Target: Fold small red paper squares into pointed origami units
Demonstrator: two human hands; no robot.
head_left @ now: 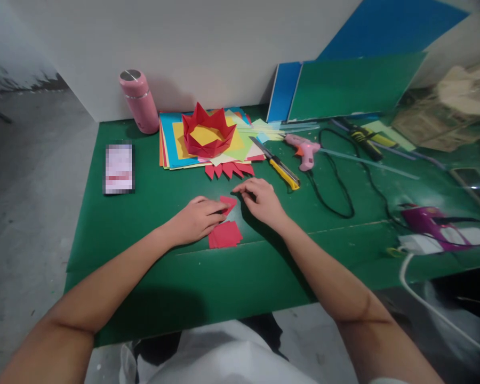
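My left hand [200, 217] lies on the green table with its fingers stretched out, the tips pressing on a small folded piece of red paper [229, 202]. Just below it is a loose stack of red paper squares [226, 235], beside the same hand. To the right, my right hand [262, 200] hovers near the folded piece with nothing seen in it, its index finger extended and the others curled. Beyond both hands sits a row of pointed red paper pieces [230, 170]. Behind that, a red folded-paper ring with points [210, 141] rests on coloured sheets.
A pink flask [140, 101] and a blurred-out phone-like rectangle [119, 168] are on the left. Rightward lie a yellow utility knife [282, 172], a pink glue gun [304, 150] with its black cord, and a purple item [434, 226] by a white power strip. Boards [356, 88] lean at the back.
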